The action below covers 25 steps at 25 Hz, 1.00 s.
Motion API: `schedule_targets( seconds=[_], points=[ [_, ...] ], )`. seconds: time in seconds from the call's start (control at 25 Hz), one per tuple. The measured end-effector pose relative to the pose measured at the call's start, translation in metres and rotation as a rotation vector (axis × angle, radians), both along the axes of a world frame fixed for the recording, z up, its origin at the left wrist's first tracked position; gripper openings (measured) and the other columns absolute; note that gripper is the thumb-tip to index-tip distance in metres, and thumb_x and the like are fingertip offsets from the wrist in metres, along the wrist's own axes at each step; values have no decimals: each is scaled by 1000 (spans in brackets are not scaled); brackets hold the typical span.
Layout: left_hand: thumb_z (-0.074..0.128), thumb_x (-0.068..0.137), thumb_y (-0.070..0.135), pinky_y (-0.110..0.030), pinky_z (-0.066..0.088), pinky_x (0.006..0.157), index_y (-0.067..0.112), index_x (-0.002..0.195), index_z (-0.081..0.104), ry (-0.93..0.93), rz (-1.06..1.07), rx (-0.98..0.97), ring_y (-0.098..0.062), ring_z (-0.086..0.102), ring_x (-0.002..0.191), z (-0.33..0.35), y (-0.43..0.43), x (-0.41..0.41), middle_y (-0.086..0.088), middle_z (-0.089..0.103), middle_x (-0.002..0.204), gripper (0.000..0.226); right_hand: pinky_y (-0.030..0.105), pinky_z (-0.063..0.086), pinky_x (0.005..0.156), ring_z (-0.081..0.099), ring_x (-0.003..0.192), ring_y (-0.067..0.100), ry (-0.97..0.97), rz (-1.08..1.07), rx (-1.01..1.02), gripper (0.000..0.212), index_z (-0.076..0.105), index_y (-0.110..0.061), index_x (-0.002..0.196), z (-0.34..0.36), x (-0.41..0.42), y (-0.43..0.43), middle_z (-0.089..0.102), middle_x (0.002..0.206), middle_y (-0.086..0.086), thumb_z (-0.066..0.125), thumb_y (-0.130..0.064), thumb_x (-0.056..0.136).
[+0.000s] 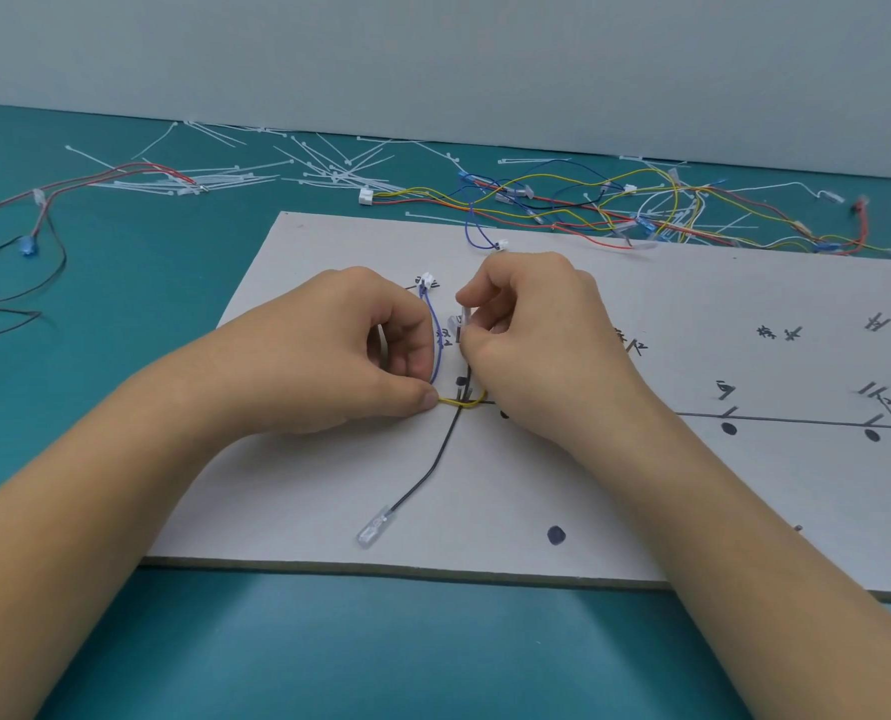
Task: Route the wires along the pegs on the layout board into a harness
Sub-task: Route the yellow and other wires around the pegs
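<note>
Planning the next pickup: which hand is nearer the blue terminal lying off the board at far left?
Left. The left hand lies to the blue terminal's right; the right hand lies beyond it.

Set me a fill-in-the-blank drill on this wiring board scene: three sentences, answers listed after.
1. The thin wire that the left hand pinches is ____.
2. The looped blue wire on the pale grey layout board ends in a small plastic connector coloured ____.
3. The right hand pinches a small clear sleeve; the long black wire ends in a clear terminal sleeve touched by ____ hand.
Answers: yellow; white; neither.
</note>
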<state>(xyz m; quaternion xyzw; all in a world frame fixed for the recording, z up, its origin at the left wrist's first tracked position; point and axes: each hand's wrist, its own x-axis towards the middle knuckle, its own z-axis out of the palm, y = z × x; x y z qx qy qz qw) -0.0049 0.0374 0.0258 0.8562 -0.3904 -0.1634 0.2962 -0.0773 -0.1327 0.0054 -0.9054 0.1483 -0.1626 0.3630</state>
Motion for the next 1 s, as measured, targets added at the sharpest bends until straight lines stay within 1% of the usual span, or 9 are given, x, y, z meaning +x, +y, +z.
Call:
schedule_targets(
  seconds=[0.08, 0.16, 0.36, 0.44, 0.52, 0.64, 0.8, 0.92, 1.0],
  points=[
    [81, 77, 29, -15, 45, 51, 28, 74, 70, 0, -3, -1, -3, 53, 52, 0, 0, 0, 15, 65, 66, 12, 17, 45, 57, 58, 67, 2, 32, 15, -41, 19, 68, -26, 91, 1, 0, 1, 64, 81, -9, 61, -10, 85],
    [81, 77, 29, -15, 45, 51, 28, 74, 70, 6, -6, -5, -3, 53, 52, -1, -1, 0, 15, 66, 66, 12, 25, 48, 66, 61, 76, 11, 65, 40, -65, 17, 68, -25, 96, 4, 0, 2, 64, 85, -7, 60, -11, 88],
    [81, 77, 28, -14, 45, 52, 28, 75, 70, 15, -9, -12, -2, 53, 52, -1, 0, 1, 13, 66, 66, 11, 31, 48, 81, 59, 99, 22, 162, 80, -168, 20, 68, -21, 111, 8, -2, 2, 58, 97, -5, 58, -14, 94],
    [82, 78, 28, -14, 45, 52, 28, 75, 70, 15, -6, -17, -2, 53, 52, -1, 0, 1, 13, 67, 67, 12, 40, 49, 93, 56, 109, 27, 210, 89, -228, 20, 66, -24, 114, 9, -2, 1, 60, 110, 1, 58, -20, 96],
    [82, 79, 30, -15, 46, 54, 29, 75, 70, 9, -6, -21, -3, 53, 55, -3, -1, 1, 13, 67, 69, 13, 45, 48, 98, 54, 115, 28, 240, 95, -288, 22, 65, -25, 118, 10, -2, 1, 60, 116, 2, 58, -23, 98],
    [82, 80, 33, -16, 46, 56, 30, 75, 67, -10, -18, -19, -5, 53, 57, -5, -3, 0, 12, 67, 71, 16, 46, 47, 98, 49, 118, 28, 250, 125, -332, 23, 66, -22, 118, 11, -2, 2, 58, 115, 3, 58, -21, 97],
    [82, 78, 35, -15, 45, 55, 31, 76, 68, -3, -11, -34, -5, 54, 56, -6, -3, 1, 12, 67, 71, 15, 47, 45, 94, 39, 113, 28, 251, 172, -345, 29, 67, -16, 115, 8, -4, 1, 51, 110, 6, 49, -7, 94],
    [83, 77, 35, -15, 45, 53, 31, 77, 68, -2, -6, -31, -5, 54, 57, -7, -2, 2, 12, 67, 71, 15, 43, 50, 86, 49, 106, 28, 173, 110, -285, 27, 74, -11, 106, 6, -3, 0, 60, 102, 10, 51, -5, 93],
    [83, 77, 36, -17, 46, 53, 33, 77, 68, -9, -9, -25, -5, 55, 57, -7, -3, 2, 12, 67, 71, 16, 40, 54, 75, 59, 90, 27, 93, 59, -228, 21, 77, -10, 96, 5, -4, 0, 68, 87, 11, 57, -8, 89]
  ],
)
